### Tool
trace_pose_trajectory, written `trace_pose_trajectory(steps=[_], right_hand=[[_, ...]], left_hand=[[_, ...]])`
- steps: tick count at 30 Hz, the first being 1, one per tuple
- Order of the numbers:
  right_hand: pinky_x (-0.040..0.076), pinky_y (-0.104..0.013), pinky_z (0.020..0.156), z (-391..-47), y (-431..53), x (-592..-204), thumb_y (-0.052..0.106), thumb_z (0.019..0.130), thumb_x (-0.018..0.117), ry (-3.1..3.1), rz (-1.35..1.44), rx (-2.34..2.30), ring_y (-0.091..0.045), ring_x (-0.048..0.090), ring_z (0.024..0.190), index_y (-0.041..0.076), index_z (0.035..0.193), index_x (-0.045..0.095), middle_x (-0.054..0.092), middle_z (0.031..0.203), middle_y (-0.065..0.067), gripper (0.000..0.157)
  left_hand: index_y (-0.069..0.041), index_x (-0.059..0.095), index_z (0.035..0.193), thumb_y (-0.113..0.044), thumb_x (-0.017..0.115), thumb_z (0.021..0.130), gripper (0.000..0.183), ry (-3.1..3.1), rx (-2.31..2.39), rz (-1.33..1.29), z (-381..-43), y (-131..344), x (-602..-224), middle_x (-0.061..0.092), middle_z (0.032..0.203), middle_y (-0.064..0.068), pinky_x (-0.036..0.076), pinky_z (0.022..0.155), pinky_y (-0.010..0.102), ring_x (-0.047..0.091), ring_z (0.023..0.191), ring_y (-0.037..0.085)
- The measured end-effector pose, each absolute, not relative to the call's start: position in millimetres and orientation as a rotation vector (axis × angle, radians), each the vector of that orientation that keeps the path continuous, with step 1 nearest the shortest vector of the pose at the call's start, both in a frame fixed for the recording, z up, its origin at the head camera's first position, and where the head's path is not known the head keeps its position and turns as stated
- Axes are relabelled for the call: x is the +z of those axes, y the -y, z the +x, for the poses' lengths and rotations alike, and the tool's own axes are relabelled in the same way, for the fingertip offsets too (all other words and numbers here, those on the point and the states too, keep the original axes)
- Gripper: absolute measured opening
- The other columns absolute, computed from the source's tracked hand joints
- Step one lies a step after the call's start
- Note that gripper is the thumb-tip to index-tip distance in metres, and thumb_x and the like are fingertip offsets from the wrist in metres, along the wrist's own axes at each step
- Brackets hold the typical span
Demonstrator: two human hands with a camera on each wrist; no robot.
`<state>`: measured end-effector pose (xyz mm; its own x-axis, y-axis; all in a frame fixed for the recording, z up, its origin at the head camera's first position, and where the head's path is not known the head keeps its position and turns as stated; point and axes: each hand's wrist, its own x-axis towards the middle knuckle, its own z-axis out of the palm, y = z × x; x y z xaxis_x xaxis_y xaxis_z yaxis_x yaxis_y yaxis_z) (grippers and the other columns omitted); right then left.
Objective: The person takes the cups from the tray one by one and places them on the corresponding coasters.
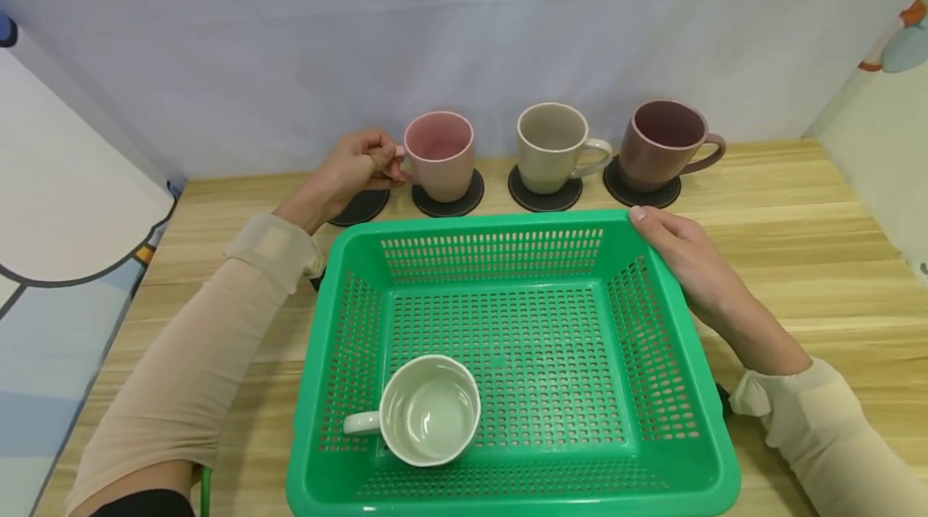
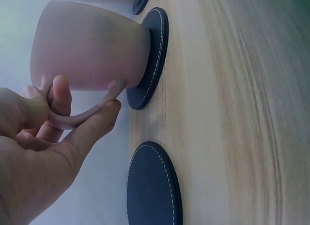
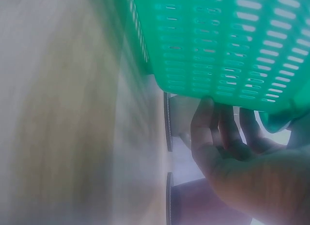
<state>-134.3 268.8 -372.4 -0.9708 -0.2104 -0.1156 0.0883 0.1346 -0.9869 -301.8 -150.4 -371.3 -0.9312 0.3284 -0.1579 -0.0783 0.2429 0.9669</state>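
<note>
My left hand point(image 1: 366, 163) pinches the handle of a pink mug point(image 1: 441, 159), thumb and fingers around it. In the left wrist view the pink mug point(image 2: 89, 46) stands over a round black coaster point(image 2: 152, 60). My right hand point(image 1: 685, 255) grips the far right corner of a green plastic basket point(image 1: 670, 332), thumb on the rim and, in the right wrist view, fingers point(image 3: 206, 121) against its outer wall. Inside the basket, at the near left, sits a pale mug point(image 1: 431, 412), upright with its handle to the left.
A cream mug point(image 1: 553, 150) and a dark mauve mug point(image 1: 661, 148) stand upright on black coasters to the right of the pink mug. A bare black coaster point(image 1: 360, 207) lies under the left hand. Behind the wooden table point(image 1: 790, 203) hangs a pale cloth point(image 1: 464, 34).
</note>
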Motion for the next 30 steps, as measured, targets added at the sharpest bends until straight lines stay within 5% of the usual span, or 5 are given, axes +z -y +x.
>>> trace_pose_trajectory(steps=[9,30], right_hand=[[0.065,-0.031,0.061,-135.0,-270.0,-372.9,0.038,0.112,0.049,-2.224,-0.095,-1.903,-0.014,0.076,0.069,0.012,0.11,0.066,0.076,0.085,0.003,0.031],[0.065,-0.032,0.062,-135.9,-270.5,-373.2,0.037,0.112,0.048,-2.211,-0.129,-1.91,-0.015,0.077,0.07,0.011,0.111,0.065,0.077,0.086,0.001,0.031]], left_hand=[[-0.008,0.058,0.099,-0.019,0.045,0.112,0.021,-2.158,1.817,0.229,-303.9,156.8,-368.9,0.062,0.079,-0.002,0.062,0.099,0.041,0.072,0.085,0.015],[-0.006,0.057,0.097,-0.02,0.047,0.112,0.023,-2.2,1.755,0.228,-302.0,151.3,-372.2,0.065,0.076,-0.003,0.063,0.095,0.035,0.07,0.083,0.014]])
